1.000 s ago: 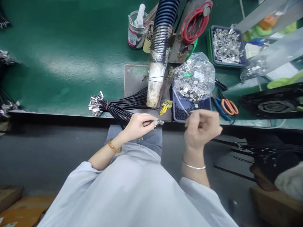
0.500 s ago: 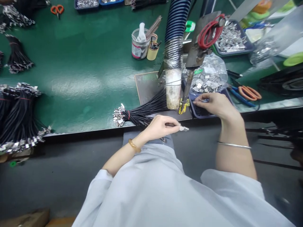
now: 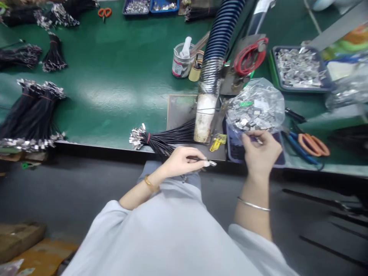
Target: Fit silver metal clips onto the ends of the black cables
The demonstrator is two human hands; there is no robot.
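Note:
My left hand (image 3: 184, 163) is closed in a pinch on a black cable, whose silvery metal end (image 3: 212, 163) sticks out past the fingertips in front of the table edge. Just behind it lies a bundle of black cables (image 3: 172, 138) with silvery ends, tied with a red band. My right hand (image 3: 261, 151) is over a dark blue tray (image 3: 281, 163), at the lower edge of a clear plastic bag (image 3: 270, 96) full of small metal pieces. Its thumb and fingers are pinched together; what they hold, if anything, I cannot make out.
A ribbed hose (image 3: 225, 28) hangs down between the hands, over a grey plate (image 3: 179, 107). Orange-handled pliers (image 3: 313, 145) lie right of the tray. Farther off stand a tub (image 3: 181, 67) and a tray of metal parts (image 3: 301, 90). More cable bundles (image 3: 31, 115) lie left.
The view has shifted. My right hand has moved from above the tray's left part to the bag's lower edge, fingers still pinched. My left hand keeps the cable in nearly the same place.

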